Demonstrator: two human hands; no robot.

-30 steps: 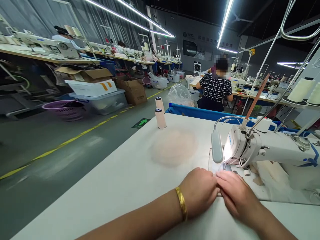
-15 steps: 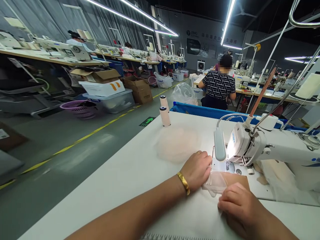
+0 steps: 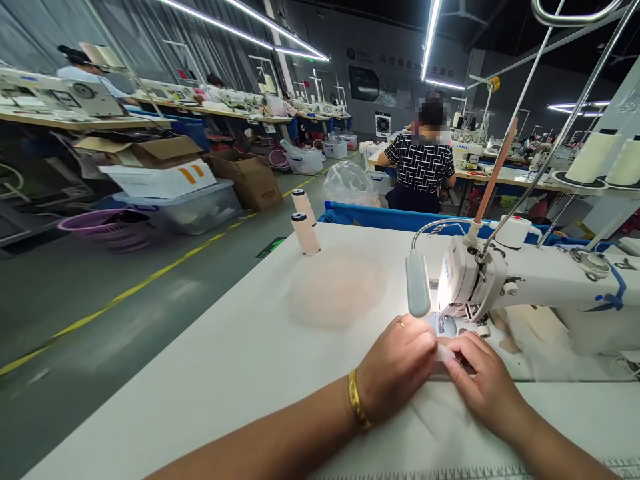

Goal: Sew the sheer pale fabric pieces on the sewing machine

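Note:
My left hand (image 3: 400,360), with a gold bracelet at the wrist, is closed on one side of a sheer pale fabric piece (image 3: 444,353). Thumb and fingers of my right hand (image 3: 483,377) pinch the same piece from the other side. Both hands sit just in front of the needle area of a white sewing machine (image 3: 530,273). Most of the held fabric is covered by my fingers. A small lamp (image 3: 417,287) lights the machine head. Left of it, a thin beige fabric pile (image 3: 337,290) lies on the white table (image 3: 240,373).
Two thread cones (image 3: 305,235) stand at the table's far left corner. More cloth (image 3: 540,330) lies under the machine arm. A ruler scale (image 3: 480,472) runs along the near edge. Behind the table are a blue cloth bin (image 3: 370,215) and a seated co-worker (image 3: 423,163).
My hands have come closer together, the right one moving up to the fabric's edge. The piece, flatter before, is now gathered between my fingers. The camera view has turned slightly right.

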